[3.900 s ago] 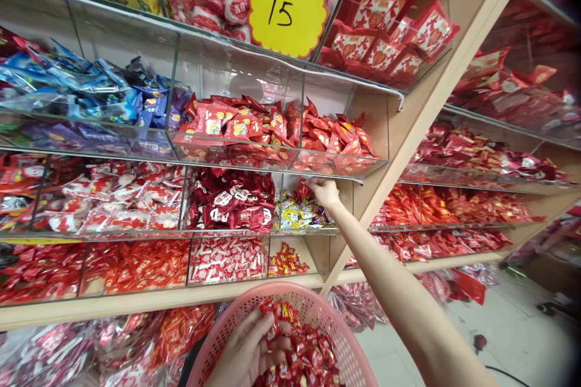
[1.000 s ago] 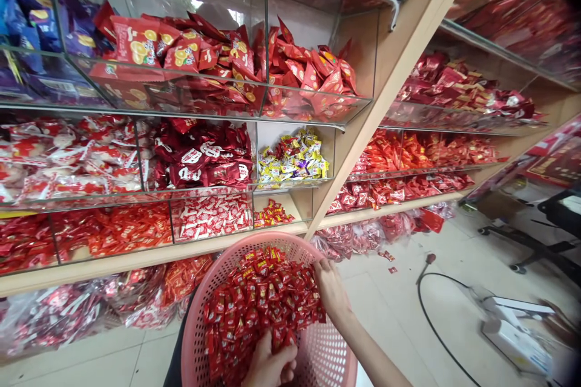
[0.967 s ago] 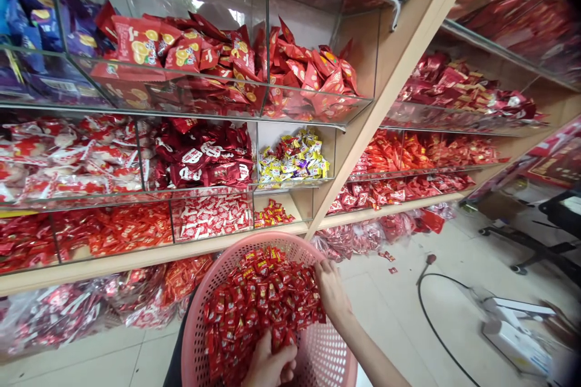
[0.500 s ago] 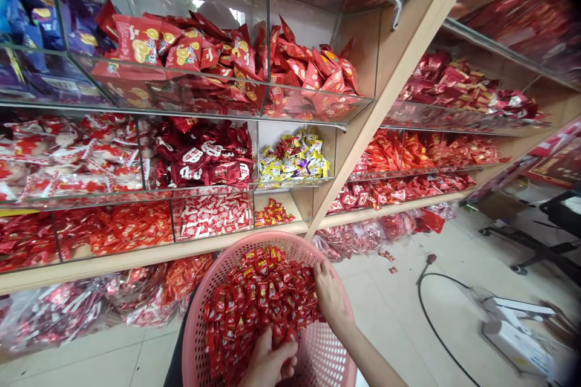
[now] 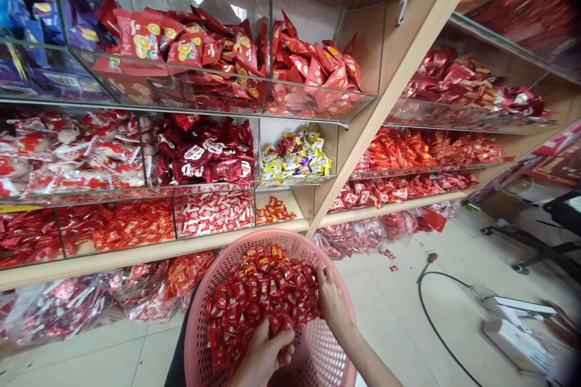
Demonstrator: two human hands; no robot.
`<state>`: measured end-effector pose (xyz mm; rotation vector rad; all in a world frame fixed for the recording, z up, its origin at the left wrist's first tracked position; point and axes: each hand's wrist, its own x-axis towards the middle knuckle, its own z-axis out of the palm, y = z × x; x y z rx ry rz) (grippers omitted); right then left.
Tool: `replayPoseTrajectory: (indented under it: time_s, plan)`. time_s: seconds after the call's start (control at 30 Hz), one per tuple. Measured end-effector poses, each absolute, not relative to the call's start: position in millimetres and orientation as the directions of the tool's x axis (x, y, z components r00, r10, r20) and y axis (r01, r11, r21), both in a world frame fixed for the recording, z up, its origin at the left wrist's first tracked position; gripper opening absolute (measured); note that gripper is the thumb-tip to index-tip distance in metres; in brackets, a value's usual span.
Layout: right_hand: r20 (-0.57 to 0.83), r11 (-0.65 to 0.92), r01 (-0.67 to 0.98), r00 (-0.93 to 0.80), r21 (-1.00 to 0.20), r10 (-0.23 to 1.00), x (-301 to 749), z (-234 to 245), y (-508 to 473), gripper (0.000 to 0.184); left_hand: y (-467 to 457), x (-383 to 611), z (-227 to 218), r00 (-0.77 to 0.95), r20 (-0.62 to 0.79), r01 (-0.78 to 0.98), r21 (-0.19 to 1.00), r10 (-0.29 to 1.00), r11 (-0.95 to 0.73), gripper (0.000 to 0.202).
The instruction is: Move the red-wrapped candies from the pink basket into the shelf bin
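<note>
A pink perforated plastic basket (image 5: 330, 351) stands below the shelves, with a heap of small red wrapped candies (image 5: 258, 296) in it. My left hand (image 5: 267, 354) is at the near side of the heap, thumb up and fingers curled in against the candies. At the heap's right edge, my right hand (image 5: 333, 299) has its fingers bent around the candies, inside the basket wall. Fingertips of both hands are partly hidden. Bare basket wall shows between the two hands, at the lower right.
Glass-fronted shelf bins (image 5: 213, 214) hold wrapped sweets, beside a slanted-looking wooden upright (image 5: 363, 151). Plastic bags of sweets (image 5: 63, 308) lie under the shelf. On the right floor are a black cable (image 5: 426, 320), a white device (image 5: 517, 338) and a wheeled chair base (image 5: 526, 245).
The view has shifted very slightly. My right hand sits a touch lower along the heap's edge; my left hand stays nearly in place against the candies.
</note>
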<state>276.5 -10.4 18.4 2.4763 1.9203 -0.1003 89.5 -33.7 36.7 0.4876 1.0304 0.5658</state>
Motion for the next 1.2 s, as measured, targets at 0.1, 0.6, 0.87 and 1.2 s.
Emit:
replayPoseTrajectory:
  time_s: [0.1, 0.6, 0.87, 1.2]
  plan:
    - [0.010, -0.235, 0.963, 0.238, -0.129, 0.971, 278.4, 23.7, -14.0, 0.058, -31.7, 87.7, 43.6, 0.401, -0.631, -0.219, 0.638, 0.664, 0.739, 0.030]
    - [-0.183, -0.248, 0.236, 0.267, -0.940, 0.946, 193.6, 25.1, -43.3, 0.047, -25.6, 91.2, 11.8, 0.229, -0.360, 0.050, 0.932, 0.904, 0.359, 0.066]
    - [-0.252, -0.231, -0.118, 0.232, -0.966, 0.939, 191.3, 17.7, -34.3, 0.048, -20.6, 77.3, 26.7, 0.284, -0.429, 0.135, 0.903, 0.857, 0.408, 0.066]
    - [-0.275, -0.233, -0.228, 0.176, -0.946, 0.945, 197.8, 23.1, -34.7, 0.040, -18.7, 71.9, 33.8, 0.493, -0.465, -0.143, 0.790, 0.735, 0.596, 0.054]
